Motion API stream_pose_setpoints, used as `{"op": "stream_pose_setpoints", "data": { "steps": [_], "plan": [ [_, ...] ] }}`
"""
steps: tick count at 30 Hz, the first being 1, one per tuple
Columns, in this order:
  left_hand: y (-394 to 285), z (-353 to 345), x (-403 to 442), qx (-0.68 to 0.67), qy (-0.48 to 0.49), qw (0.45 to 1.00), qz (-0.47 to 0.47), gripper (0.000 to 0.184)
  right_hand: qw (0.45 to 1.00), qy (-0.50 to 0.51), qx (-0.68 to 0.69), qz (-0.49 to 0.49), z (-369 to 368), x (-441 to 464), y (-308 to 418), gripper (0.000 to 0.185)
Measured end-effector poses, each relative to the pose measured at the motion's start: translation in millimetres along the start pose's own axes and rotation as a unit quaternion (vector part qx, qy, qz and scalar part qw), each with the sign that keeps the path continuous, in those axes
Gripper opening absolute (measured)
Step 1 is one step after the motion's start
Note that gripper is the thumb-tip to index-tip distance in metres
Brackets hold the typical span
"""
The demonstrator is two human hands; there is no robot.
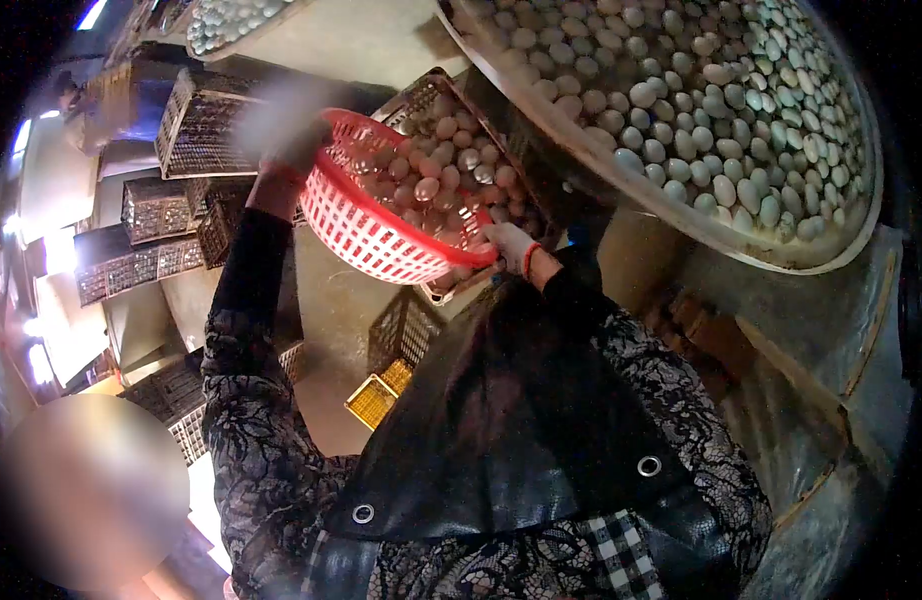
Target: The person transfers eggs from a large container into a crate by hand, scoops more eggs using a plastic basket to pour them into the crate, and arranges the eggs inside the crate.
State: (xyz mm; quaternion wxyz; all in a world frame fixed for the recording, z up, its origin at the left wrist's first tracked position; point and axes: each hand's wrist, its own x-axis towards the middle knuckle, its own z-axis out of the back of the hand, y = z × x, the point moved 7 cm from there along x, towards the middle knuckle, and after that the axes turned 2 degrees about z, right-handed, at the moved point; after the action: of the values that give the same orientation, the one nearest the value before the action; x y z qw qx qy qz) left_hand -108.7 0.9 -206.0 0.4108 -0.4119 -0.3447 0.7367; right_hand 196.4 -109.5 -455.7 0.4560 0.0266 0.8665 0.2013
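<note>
A red plastic basket (371, 235) is tilted over a dark crate (436, 85) full of eggs (446, 150). My left hand (299, 145), in a glove, grips the basket's rim at its far left end; a pale blur covers part of this hand. On the opposite end of the rim, my right hand (511, 248), in a whitish glove with a red cuff, is closed on the basket. Eggs lie at the basket's open side and in the crate, and where one group ends and the other begins is hard to tell.
A large round tub (851, 255) holding several eggs in liquid fills the upper right. Stacked crates (206, 125) stand at the left. A yellow crate (371, 400) sits on the floor below the basket. Part of another person (91, 500), blurred, shows at the lower left.
</note>
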Motion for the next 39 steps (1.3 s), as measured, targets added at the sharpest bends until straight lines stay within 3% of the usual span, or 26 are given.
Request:
{"op": "stream_pose_setpoints", "data": {
  "steps": [1,3,4,6,7,11,12,13,14,15,16,17,18,20,21,22,24,25,27,28,30,31,33,34,36,39],
  "plan": [
    [12.6,10.7,15.3,-0.001,-0.001,1.0,-0.006,0.012,0.999,-0.008,-0.027,0.024,6.1,17.8,3.7,0.018],
    [41.8,24.1,29.1,-0.233,0.069,0.97,-0.011,0.014,0.996,0.029,-0.062,0.05,0.4,12.4,10.9,0.021],
    [38.2,24.8,26.0,-0.233,0.067,0.97,-0.01,0.014,0.996,0.031,-0.063,0.048,-3.2,8.3,11.0,0.021],
    [29.7,24.1,21.3,-0.133,0.072,0.989,-0.005,0.012,0.999,0.023,-0.026,0.017,-9.2,-0.4,4.1,0.02],
    [-2.6,15.9,3.7,0.094,0.063,0.991,-0.074,0.009,0.999,0.021,-0.025,0.014,-8.2,1.1,1.4,0.02],
    [1.4,30.4,3.9,0.023,0.024,0.999,-0.019,0.009,0.997,0.052,-0.031,0.054,-12.0,5.4,6.1,0.022],
    [-13.3,32.8,4.2,0.252,0.07,0.94,-0.217,0.01,0.995,0.054,-0.028,0.082,-15.6,-1.4,3.1,0.022],
    [-26.4,14.2,-13.2,0.454,0.112,0.789,-0.398,0.011,0.997,-0.013,-0.068,0.034,-16.0,6.5,1.0,0.024],
    [-23.0,6.2,-16.7,0.453,0.113,0.79,-0.398,0.011,0.997,-0.014,-0.068,0.033,-14.6,3.6,1.9,0.024],
    [-12.3,18.6,-6.2,0.21,0.043,0.945,-0.246,0.012,0.995,0.011,-0.089,0.033,-13.6,0.3,5.0,0.025],
    [10.9,29.0,-3.8,-0.056,-0.033,0.996,-0.066,0.013,0.993,0.036,-0.11,0.033,-20.8,-12.0,14.2,0.025],
    [-12.4,21.7,-11.4,0.282,0.055,0.942,-0.172,0.014,0.994,0.013,-0.104,0.004,-12.7,6.9,-2.1,0.025],
    [-18.5,24.4,-11.1,0.283,0.055,0.942,-0.171,0.014,0.994,0.014,-0.104,0.003,-10.8,9.2,-3.2,0.025],
    [11.9,34.0,-0.1,0.287,0.067,0.955,0.041,0.015,0.987,0.036,-0.144,0.057,-29.4,-27.6,24.5,0.022],
    [9.2,37.2,5.2,0.524,0.059,0.825,-0.203,0.015,0.994,0.07,-0.056,0.069,-18.4,12.2,-5.2,0.021],
    [5.5,30.1,-0.7,0.524,0.058,0.825,-0.205,0.015,0.993,0.069,-0.056,0.071,-19.4,10.1,-4.3,0.021],
    [-10.7,28.8,-21.7,0.166,0.023,0.971,-0.171,0.015,0.999,0.034,-0.027,0.027,-23.7,2.5,-9.1,0.02],
    [-12.4,31.5,-22.1,0.167,0.023,0.971,-0.168,0.015,0.999,0.036,-0.026,0.024,-27.8,-0.5,-9.0,0.02],
    [12.0,33.8,-11.8,0.046,0.047,0.996,0.063,0.015,0.996,-0.029,-0.084,-0.026,-20.7,-5.9,-9.4,0.021],
    [15.5,40.2,-6.0,0.046,0.046,0.996,0.062,0.015,0.996,-0.029,-0.084,-0.024,-20.9,-12.3,-5.3,0.021],
    [5.9,43.2,-2.4,0.338,0.084,0.926,-0.147,0.015,0.996,0.038,-0.065,0.044,-29.7,-26.7,4.8,0.022],
    [-2.4,32.3,-11.1,0.339,0.087,0.926,-0.145,0.015,0.997,0.038,-0.061,0.041,-28.7,-23.6,-0.8,0.022],
    [-25.2,17.5,-38.1,0.09,-0.026,0.996,0.003,0.017,0.994,0.077,-0.022,0.079,-30.0,-16.3,-7.5,0.025],
    [-36.9,10.8,-45.8,0.091,-0.026,0.995,0.003,0.017,0.994,0.077,-0.021,0.08,-29.7,-16.9,-5.9,0.025],
    [-43.4,-3.8,-55.6,0.03,0.036,0.996,0.076,0.017,0.992,0.019,-0.119,-0.027,-20.7,-17.8,-14.7,0.025],
    [-27.2,10.9,-47.4,0.094,-0.003,0.996,-0.007,0.018,0.992,0.051,-0.102,-0.051,-21.9,-24.5,-19.7,0.024]
  ]
}}
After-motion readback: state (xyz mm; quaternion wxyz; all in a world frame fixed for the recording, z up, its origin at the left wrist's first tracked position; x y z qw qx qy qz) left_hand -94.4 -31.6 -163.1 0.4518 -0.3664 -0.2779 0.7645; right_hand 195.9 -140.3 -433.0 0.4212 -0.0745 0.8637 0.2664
